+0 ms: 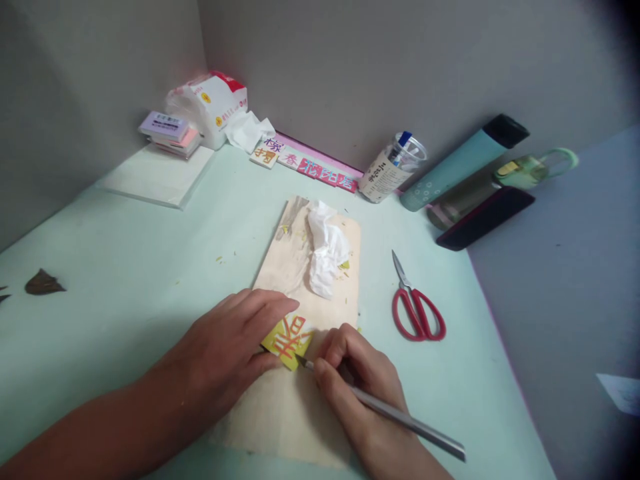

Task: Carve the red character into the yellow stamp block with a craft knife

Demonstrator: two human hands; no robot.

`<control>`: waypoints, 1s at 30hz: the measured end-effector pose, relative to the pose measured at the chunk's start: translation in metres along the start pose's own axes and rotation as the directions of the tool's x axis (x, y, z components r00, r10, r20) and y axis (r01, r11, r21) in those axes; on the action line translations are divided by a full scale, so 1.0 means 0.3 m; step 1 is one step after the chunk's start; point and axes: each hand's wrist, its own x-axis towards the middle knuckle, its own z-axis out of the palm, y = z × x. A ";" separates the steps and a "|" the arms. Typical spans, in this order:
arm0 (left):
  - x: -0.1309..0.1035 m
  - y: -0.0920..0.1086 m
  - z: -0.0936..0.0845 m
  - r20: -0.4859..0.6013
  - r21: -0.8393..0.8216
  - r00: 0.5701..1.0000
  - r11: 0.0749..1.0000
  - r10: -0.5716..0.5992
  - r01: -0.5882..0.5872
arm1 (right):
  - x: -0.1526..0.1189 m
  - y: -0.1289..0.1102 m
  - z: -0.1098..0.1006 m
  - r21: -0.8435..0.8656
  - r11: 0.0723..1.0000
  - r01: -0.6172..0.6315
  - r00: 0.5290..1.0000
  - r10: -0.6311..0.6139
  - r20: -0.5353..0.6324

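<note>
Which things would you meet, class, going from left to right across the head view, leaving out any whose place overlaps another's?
Dark leaf → white pad → yellow block → red-handled scissors → white paper at the right edge.

The left hand (220, 353) is bare, forearm included. The right hand (363, 390) is also bare, past its wrist.

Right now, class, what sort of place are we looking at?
Probably a desk used for crafts: a hand works a knife on a small yellow block, with red-handled scissors nearby.
</note>
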 end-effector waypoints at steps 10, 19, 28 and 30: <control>-0.011 0.009 0.003 0.069 -0.121 0.992 0.986 -0.110 0.118 | -0.017 0.012 0.007 -0.028 1.000 -0.003 1.000 0.002 -0.028; -0.014 0.017 -0.003 0.122 -0.110 0.982 0.981 -0.146 0.159 | -0.011 0.024 0.005 0.000 0.999 -0.049 0.996 0.049 -0.078; -0.045 -0.019 -0.013 0.170 -0.067 0.978 0.989 -0.118 0.131 | -0.012 0.024 0.003 -0.001 0.999 -0.039 0.995 0.039 -0.091; -0.040 -0.011 -0.006 0.141 -0.021 0.986 0.995 -0.090 0.094 | -0.011 0.020 0.005 0.004 0.999 -0.037 0.995 0.038 -0.088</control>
